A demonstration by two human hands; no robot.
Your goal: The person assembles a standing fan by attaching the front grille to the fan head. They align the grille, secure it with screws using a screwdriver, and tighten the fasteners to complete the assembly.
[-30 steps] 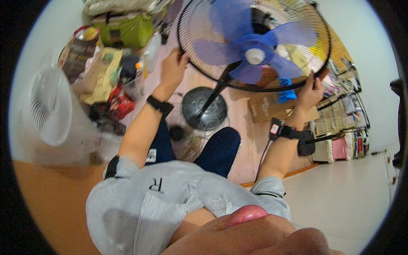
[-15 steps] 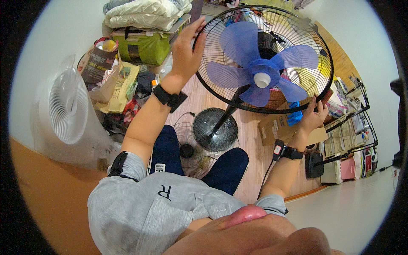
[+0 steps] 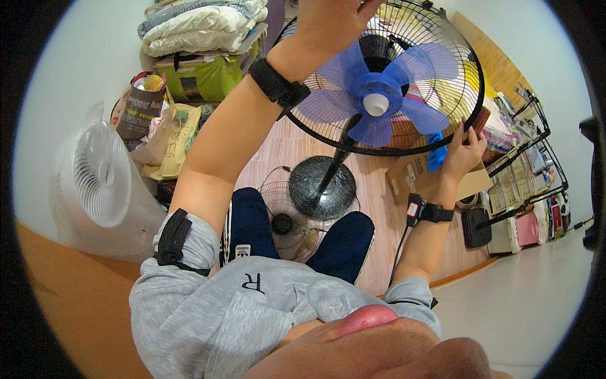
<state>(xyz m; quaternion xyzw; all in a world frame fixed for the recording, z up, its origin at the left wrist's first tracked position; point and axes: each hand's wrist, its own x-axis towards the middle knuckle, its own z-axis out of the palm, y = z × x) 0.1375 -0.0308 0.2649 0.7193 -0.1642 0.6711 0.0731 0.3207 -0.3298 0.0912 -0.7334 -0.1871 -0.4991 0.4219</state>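
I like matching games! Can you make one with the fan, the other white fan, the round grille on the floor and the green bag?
Things:
1. fan blades
2. white fan
3. loose grille
4. green bag

Places or colours:
A. lying on the floor by the knees
B. under folded bedding
C. blue, behind the wire cage that the left hand and right hand hold
D. standing at the person's left

Pairs: 1-C, 2-D, 3-A, 4-B
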